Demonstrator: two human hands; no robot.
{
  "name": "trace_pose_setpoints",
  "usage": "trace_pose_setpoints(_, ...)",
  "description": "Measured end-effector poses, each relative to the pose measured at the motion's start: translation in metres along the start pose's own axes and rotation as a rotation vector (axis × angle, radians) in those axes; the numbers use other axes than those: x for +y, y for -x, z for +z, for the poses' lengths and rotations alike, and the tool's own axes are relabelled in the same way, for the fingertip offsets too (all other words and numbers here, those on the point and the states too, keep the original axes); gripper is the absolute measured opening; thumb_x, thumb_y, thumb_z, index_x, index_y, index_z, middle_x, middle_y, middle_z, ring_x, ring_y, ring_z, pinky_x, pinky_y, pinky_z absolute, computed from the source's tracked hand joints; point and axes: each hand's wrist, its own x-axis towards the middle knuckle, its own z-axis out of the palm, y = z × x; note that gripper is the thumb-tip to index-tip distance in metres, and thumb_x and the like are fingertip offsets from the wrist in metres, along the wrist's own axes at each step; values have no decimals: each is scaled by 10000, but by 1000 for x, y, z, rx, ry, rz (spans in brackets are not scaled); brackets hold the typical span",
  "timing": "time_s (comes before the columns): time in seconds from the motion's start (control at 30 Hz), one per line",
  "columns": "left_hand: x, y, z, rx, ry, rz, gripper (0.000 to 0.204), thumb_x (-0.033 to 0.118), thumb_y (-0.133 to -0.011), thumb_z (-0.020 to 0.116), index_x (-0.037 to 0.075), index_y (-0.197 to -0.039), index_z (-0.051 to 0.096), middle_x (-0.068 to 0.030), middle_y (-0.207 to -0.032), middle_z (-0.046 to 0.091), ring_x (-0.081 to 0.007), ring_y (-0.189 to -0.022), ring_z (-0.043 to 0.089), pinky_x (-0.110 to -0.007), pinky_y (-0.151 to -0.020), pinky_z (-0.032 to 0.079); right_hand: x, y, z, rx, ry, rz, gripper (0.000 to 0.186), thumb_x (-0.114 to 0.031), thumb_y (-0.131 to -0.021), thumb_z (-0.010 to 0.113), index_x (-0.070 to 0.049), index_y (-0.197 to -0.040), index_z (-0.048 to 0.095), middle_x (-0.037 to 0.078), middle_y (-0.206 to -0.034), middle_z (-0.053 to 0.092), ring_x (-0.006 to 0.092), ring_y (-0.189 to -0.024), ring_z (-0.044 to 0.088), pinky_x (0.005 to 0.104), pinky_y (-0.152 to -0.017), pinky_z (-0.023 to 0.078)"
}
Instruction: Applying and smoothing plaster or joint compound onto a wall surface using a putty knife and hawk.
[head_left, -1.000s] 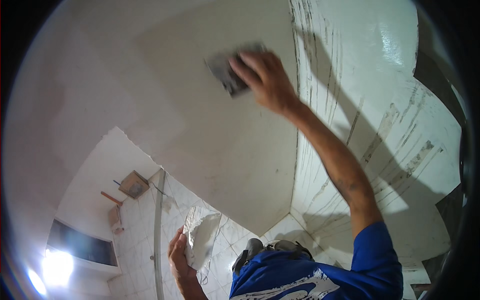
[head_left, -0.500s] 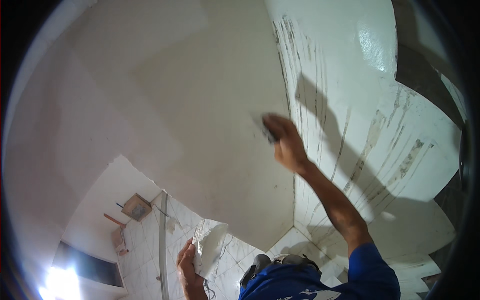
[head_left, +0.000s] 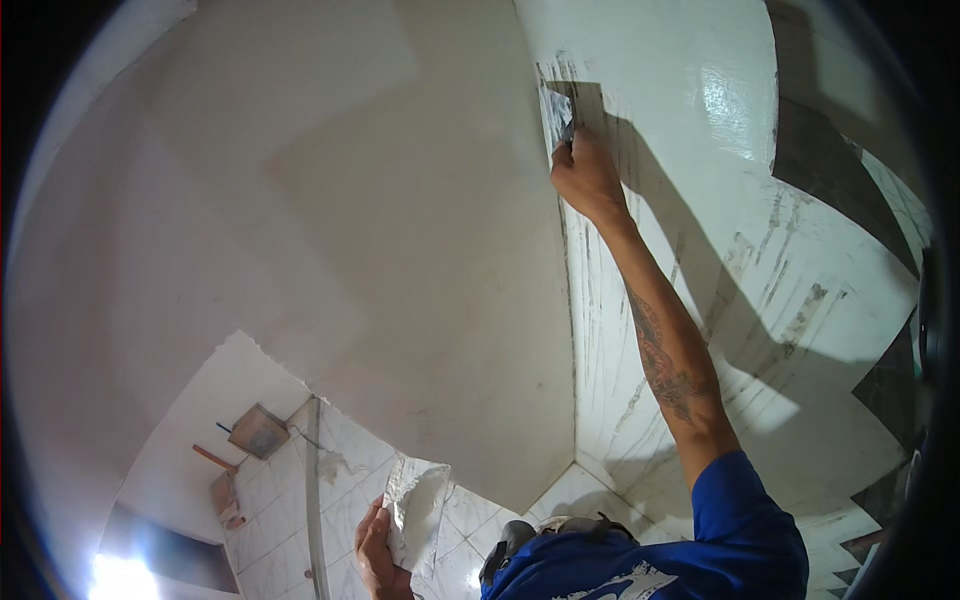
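My right hand [head_left: 588,172] is closed around the handle of a putty knife [head_left: 567,125], its metal blade laid against the streaked white wall [head_left: 690,160] close to the corner. Dark lines and rough patches run down that wall. Low in the view, my left hand [head_left: 374,550] grips a flat white board [head_left: 418,510] by its left edge. Whitish putty is crusted along the board's upper left side. The smooth beige wall [head_left: 430,250] fills the middle, left of the corner.
On the tiled floor [head_left: 275,505] at lower left lie an open box [head_left: 259,430], a long straight bar [head_left: 314,500] and a reddish stick [head_left: 214,459]. A bright lamp [head_left: 122,578] glares in the lower left corner. Dark panels [head_left: 835,165] stand at the right.
My right hand has moved up from the beige wall beside the corner onto the streaked wall, bringing the putty knife. The left hand keeps hold of the board, slightly lower.
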Motion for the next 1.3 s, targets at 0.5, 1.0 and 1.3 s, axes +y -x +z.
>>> trace_pose_setpoints(0.5,12,-46,7,-170,13,-84,494,200,-928,529,-143,-1282,498,-156,-1070,664,-188,-884,666,-281,-787,539,16,10,45,171,136,-142,236,-19,-865,500,111,-1058,536,320,-1044,558,477,-966,560,518,-856,472)
trace_pose_setpoints(1.0,20,-90,15,-385,74,-208,462,169,-958,523,-154,-1285,481,-173,-1090,661,-198,-909,675,-291,-803,548,9,51,45,251,178,-51,243,-23,-885,540,82,-1101,504,249,-998,544,443,-903,579,482,-787,499)
trace_pose_setpoints(1.3,29,-96,9,-319,9,-204,485,184,-940,544,-161,-1277,488,-182,-1088,654,-218,-940,670,-308,-844,543,-20,74,46,102,87,-390,258,-43,-900,550,37,-1143,515,211,-1021,557,386,-904,596,440,-806,513)
